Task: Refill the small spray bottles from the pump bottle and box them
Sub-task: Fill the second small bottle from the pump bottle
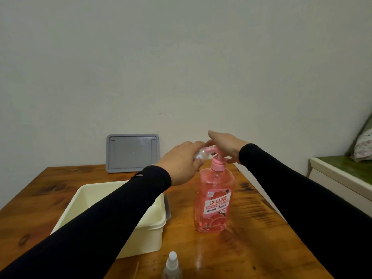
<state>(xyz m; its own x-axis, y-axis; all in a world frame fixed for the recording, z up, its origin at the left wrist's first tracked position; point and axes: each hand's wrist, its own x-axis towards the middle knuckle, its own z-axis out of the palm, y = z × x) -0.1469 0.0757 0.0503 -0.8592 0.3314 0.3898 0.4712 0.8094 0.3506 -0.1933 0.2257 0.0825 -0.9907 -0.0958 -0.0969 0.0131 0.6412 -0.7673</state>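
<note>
The pump bottle stands upright on the wooden bench, toward its right edge and about midway between the near and far edges. It is clear pink plastic filled with pink liquid nearly to the shoulder, with a pink collar and pump head, and a front label bearing white Chinese characters above pictures of cut grapefruit.

The right hand lies on top of the pump head, fingers straight and spread toward the left; this grip is flat and curls round nothing. The left hand has its grip closed round a small spray bottle, a clear little bottle with a white label strip, held tilted with its mouth at the pump spout. Whether its mouth touches the spout cannot be told. Both arms wear black sleeves.

A second small spray bottle, clear with a white spray top, stands upright at the near edge of the bench, in front of the pump bottle and well apart from it.

Left of the pump bottle sits a cream plastic box, open at the top, partly covered by the left forearm. A grey lid leans upright against the wall at the far edge of the bench. Beyond the right edge stands a pale cabinet with a green top.
</note>
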